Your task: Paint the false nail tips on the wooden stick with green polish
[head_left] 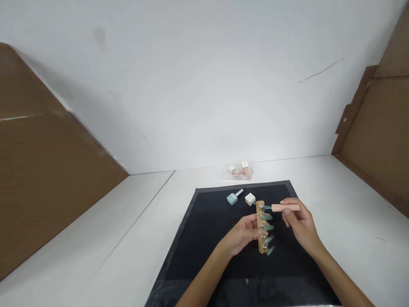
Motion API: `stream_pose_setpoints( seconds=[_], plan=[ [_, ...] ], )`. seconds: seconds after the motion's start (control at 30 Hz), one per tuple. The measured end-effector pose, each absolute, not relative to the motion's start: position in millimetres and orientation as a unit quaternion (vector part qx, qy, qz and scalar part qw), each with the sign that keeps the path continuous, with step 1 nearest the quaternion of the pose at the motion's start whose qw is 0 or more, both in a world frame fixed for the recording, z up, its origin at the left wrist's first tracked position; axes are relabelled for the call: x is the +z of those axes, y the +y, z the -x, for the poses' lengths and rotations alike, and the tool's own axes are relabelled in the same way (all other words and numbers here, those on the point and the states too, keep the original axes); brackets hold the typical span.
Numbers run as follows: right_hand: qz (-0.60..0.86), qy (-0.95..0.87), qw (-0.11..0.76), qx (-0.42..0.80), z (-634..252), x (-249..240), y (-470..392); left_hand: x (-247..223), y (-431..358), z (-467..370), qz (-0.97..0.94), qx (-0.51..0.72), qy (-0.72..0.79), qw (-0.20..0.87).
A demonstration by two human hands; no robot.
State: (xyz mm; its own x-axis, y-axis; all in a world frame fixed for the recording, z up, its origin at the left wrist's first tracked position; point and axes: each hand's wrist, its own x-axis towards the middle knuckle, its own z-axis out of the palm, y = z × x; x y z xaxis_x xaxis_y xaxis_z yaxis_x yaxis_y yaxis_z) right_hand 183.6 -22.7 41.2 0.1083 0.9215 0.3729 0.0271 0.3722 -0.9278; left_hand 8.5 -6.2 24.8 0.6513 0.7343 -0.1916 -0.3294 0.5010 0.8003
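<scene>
In the head view, my left hand (240,235) grips a wooden nail display stand (262,247) upright, fingers behind it and thumb in front. Several green false nails (268,227) stick out from its right side on small silver mounts. My right hand (299,222) pinches the pink handle of a nail polish brush (285,207) held level. Its bristle end reaches the topmost nail; whether they touch is hard to make out. Just behind the stand is a white, cube-shaped nail polish bottle (250,199). A light teal nail polish bottle (232,198) with a silver cap lies to its left.
A black mat (204,238) lies under both hands on the white table (134,230). Behind it sits a clear tray (228,175) with small white-and-pink bottles (245,167). Brown cardboard panels stand at the left (57,157) and right (380,128), before a white wall (204,85).
</scene>
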Motion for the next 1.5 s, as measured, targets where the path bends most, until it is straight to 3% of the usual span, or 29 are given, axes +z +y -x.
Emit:
stream_pose_setpoints(
  seconds=[0.87,1.2,1.5],
  plan=[
    [0.491,-0.551,0.604,0.301,-185.7,43.1,-21.5,20.2,-7.0,-5.8,-0.356,0.319,0.252,0.842],
    [0.421,-0.556,0.602,0.388,-185.4,43.5,-23.7,20.6,-6.6,-6.7,-0.368,0.32,0.266,0.832],
    [0.464,-0.531,0.594,0.389,-183.4,46.6,-20.4,24.3,-7.6,-10.9,-0.376,0.358,0.298,0.801]
  ],
)
